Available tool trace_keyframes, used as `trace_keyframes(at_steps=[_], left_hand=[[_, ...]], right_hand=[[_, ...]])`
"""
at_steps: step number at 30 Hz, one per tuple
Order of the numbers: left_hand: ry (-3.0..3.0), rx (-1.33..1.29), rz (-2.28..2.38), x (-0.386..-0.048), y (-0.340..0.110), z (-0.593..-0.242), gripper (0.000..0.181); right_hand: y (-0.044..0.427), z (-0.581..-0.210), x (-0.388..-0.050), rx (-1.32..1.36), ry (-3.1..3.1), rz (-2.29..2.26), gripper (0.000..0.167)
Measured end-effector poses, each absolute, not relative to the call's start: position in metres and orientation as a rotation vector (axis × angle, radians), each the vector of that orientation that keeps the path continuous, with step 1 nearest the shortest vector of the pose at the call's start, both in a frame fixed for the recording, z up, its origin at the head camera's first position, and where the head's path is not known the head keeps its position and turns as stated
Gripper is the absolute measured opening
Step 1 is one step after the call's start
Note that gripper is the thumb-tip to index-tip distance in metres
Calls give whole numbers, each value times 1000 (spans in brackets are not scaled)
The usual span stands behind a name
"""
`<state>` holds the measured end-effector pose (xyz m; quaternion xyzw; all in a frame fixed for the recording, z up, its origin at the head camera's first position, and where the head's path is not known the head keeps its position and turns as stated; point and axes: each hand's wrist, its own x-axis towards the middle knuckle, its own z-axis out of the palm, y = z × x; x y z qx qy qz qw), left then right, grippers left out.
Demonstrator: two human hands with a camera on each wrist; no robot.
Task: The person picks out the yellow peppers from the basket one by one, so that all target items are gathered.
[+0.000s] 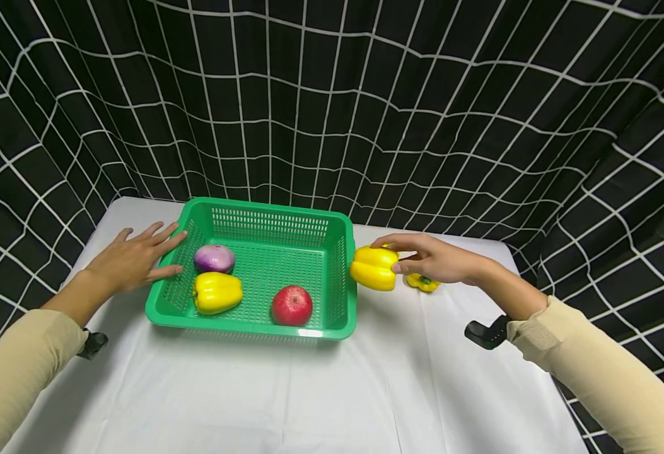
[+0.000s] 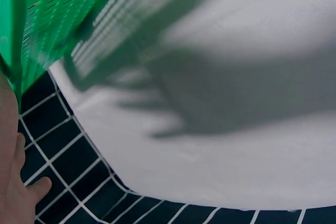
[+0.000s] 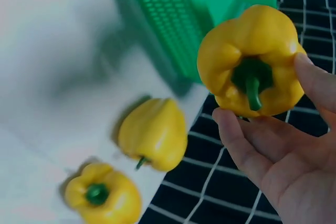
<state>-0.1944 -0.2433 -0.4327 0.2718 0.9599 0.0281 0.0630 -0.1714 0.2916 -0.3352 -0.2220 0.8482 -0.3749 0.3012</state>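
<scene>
My right hand (image 1: 436, 257) holds a yellow bell pepper (image 1: 374, 268) by its stem end, raised beside the right wall of a green plastic basket (image 1: 344, 328). The right wrist view shows the pepper's green stem facing the palm, with thumb and fingers around its sides. My left hand (image 1: 130, 257) lies at the basket's left rim, fingers spread and fairly straight. Inside the basket are a yellow bell pepper (image 1: 217, 292), a purple-and-white round vegetable (image 1: 214, 258) and a red round fruit (image 1: 292, 306).
Two more yellow peppers, one nearer the basket (image 3: 153, 134) and one farther off (image 3: 107, 195), lie on the white-covered table (image 1: 241, 391). In the head view my right hand partly hides them. A black curtain with white grid lines (image 1: 320, 113) stands behind and at both sides.
</scene>
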Motion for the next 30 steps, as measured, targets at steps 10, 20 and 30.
trace_keyframes(at_steps=[10, 20, 30], left_hand=[[2909, 803, 89, -192, -243, -431, 75], [2910, 807, 96, -193, -243, -435, 75], [2912, 794, 97, -193, -243, -435, 75]], right_hand=[[334, -363, -157, -454, 2262, -1084, 50], [365, -396, -140, -368, 2260, -1169, 52], [389, -429, -134, -251, 2241, -1214, 53]])
